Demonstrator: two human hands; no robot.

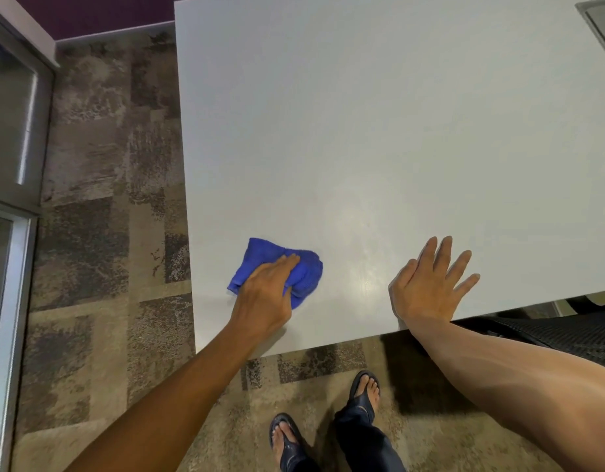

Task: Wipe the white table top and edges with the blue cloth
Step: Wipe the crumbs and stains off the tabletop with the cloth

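- Feet (328, 427) in dark sandals stand on patterned carpet (100, 233) at 6 o'clock, just short of the table's near edge.
- Left hand (265, 294) lies on the cloth (277, 267), fingers curled over the bunched blue fabric and gripping it against the table (379, 131), near the corner at about 7 o'clock.
- Right hand (430, 284) rests flat on the table at about 5 o'clock, fingers straight and spread, holding nothing; it looks like a brace.
- Cloth sits crumpled under the left hand, touching the top, close to the left edge but not on it.
- Progress, as a judgement: a faint sheen shows between the hands, which may be wiped surface, though that is uncertain.
- Most of the top toward 12 and 2 o'clock shows no sign either way.
- Edges appear not yet reached by the cloth; both the left and near edges seem left to do.
- Dark mesh chair (566, 335) shows under the table at 4 o'clock.
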